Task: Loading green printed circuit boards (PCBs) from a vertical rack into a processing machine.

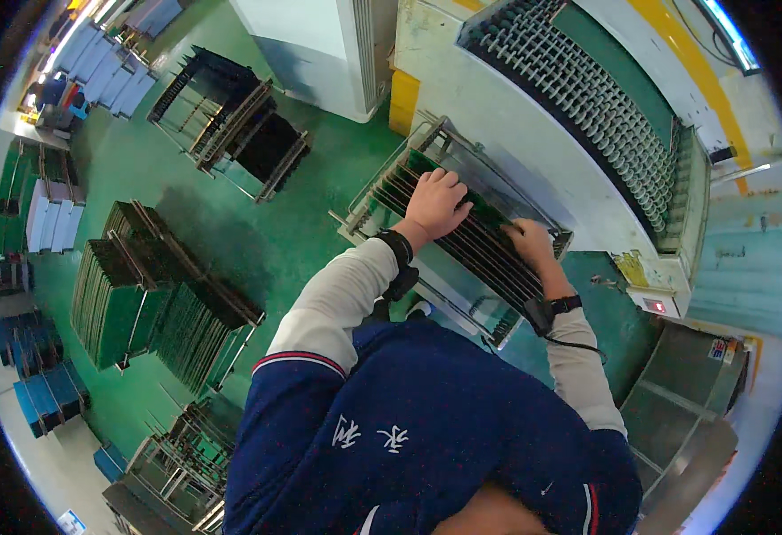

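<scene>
A metal rack [355, 223] stands in front of me, with several thin green circuit board panels [475, 259] on edge inside it. At the far side of the row, one green panel [419, 163] shows more of its face than the others. My left hand [435, 207] has its fingers bent over the top edge of this panel. Farther right along the same edge, my right hand [532, 242] is closed on the panel, thumb toward the left. Both hands stay at the rack, and the panel's lower part is hidden.
Beyond the rack stands a pale machine with a roller conveyor [578, 107]. Racks of green boards [110, 303] and dark boards [230, 116] stand on the green floor to the left. A metal cabinet [676, 410] is at the right, and a white cabinet [310, 53] at the top.
</scene>
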Tool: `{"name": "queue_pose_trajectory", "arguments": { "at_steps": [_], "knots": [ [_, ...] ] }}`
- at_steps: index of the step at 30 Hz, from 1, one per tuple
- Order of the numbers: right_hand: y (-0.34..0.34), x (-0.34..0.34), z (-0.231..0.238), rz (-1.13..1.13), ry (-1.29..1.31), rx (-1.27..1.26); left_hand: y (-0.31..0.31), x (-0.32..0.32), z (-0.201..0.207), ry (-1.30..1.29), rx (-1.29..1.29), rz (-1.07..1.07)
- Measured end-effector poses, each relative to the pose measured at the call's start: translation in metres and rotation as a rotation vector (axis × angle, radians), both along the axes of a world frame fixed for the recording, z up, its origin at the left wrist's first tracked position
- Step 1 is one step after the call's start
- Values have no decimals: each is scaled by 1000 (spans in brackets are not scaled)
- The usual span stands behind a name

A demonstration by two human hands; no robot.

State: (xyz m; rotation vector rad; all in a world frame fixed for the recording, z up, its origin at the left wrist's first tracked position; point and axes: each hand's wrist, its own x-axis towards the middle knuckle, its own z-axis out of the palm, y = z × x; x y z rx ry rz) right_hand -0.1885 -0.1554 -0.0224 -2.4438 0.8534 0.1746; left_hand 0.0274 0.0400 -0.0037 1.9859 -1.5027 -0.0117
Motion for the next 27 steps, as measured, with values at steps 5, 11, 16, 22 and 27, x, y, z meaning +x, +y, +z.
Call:
{"name": "queue_pose_trajectory", "arguments": {
  "at_steps": [5, 11, 16, 22, 27],
  "knots": [
    [-5, 9, 11, 40, 77, -177, -6, 0, 0, 0, 10, -7],
    [-22, -7, 181, -17, -74, -328, -8, 2, 0, 12, -11, 10],
    [-92, -89, 232, -442, -564, -23, -11, 1, 5, 41, 36, 19],
    [-115, -124, 200, -835, -1049, 108, -17, 1, 2, -1, 134, 4],
    [-96, -79, 142, -735, -1241, 880, -16, 6, 0, -29, 167, 13]
  ]
}}
